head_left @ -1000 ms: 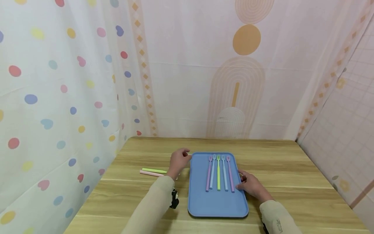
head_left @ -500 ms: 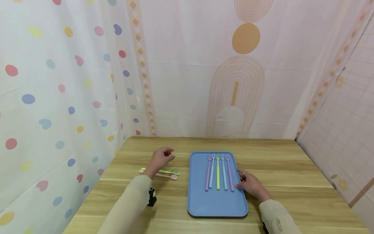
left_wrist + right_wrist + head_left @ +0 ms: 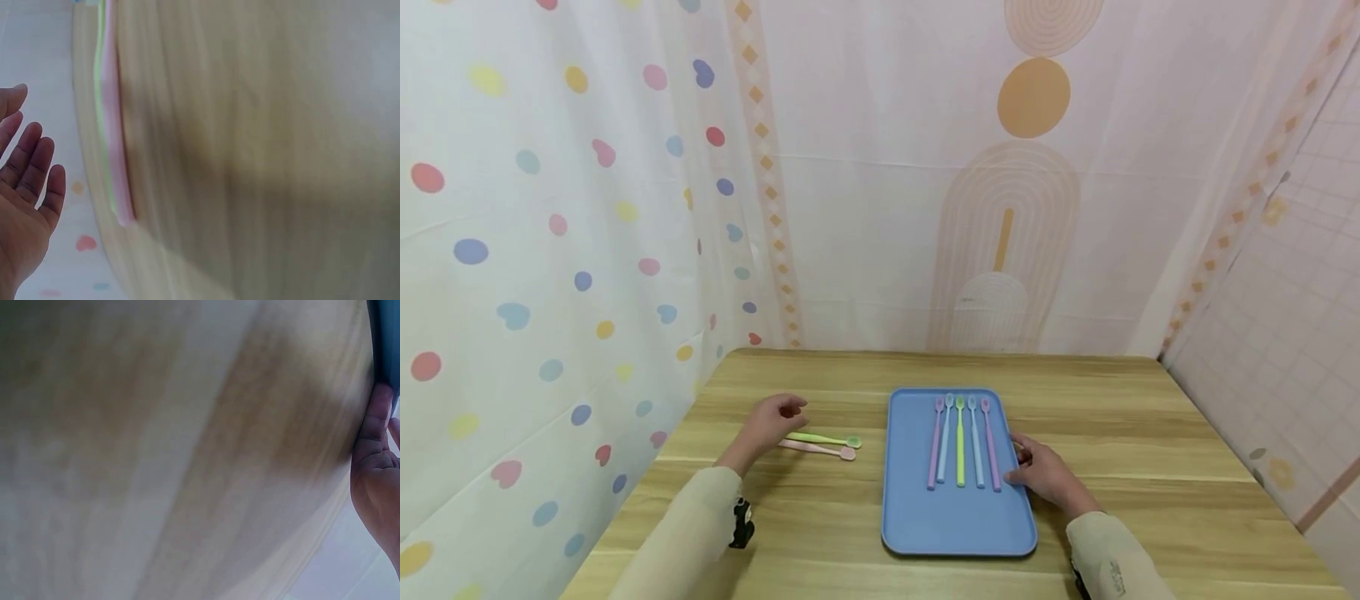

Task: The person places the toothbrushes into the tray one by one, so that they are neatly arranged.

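My left hand holds nothing, its fingers loosely bent, over the handle ends of a green toothbrush and a pink toothbrush. These two lie side by side on the table, left of a blue tray. The left wrist view shows the pink handle alongside the green one, with the left hand off to the side. My right hand holds the tray's right edge, thumb over the rim. Inside the tray several toothbrushes lie in a row, heads away from me: purple, light blue and green.
A wooden table carries everything. A curtain with coloured dots hangs along the left side, and a patterned curtain hangs behind the far edge.
My left hand has moved left from beside the tray's far left corner to the handle ends of the two loose toothbrushes, uncovering their heads. The right hand stays at the tray.
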Motion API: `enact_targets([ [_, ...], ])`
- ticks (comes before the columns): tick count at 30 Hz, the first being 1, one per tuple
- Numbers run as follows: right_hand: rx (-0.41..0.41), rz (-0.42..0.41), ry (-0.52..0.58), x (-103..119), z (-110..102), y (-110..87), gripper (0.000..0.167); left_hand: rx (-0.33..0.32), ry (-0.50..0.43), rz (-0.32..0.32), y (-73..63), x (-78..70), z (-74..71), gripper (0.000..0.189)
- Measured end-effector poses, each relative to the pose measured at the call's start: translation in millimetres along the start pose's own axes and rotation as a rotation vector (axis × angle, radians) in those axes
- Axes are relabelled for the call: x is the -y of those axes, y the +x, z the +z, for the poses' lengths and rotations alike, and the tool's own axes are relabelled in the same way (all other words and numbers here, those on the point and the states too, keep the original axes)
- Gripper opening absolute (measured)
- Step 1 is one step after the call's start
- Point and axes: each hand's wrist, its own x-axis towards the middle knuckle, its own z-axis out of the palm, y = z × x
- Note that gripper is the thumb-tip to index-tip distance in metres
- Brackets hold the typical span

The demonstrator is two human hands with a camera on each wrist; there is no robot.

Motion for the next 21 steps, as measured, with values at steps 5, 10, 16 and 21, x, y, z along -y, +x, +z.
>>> enact_targets([
  [5, 0.001, 0.007, 0.003, -1, 0, 1.3, 0.07, 0.005, 0.024, -0.006, -10.8, 15.9, -7.6, 0.033],
  [10, 0.004, -0.02, 0.005, -1, -1, -0.6, 0.071, -0.008, 0.022, -0.027, -20.9, 27.1, -16.0, 0.034],
  [16, 0.011, -0.048, -0.004, -1, -3, -2.8, 0.072, -0.007, 0.033, -0.036, -30.4, 33.4, -20.6, 0.033],
  [21, 0.021, -0.054, -0.01, -1, -3, -2.2, 0.072, 0.001, 0.054, -0.032, -33.8, 39.2, -20.3, 0.027],
])
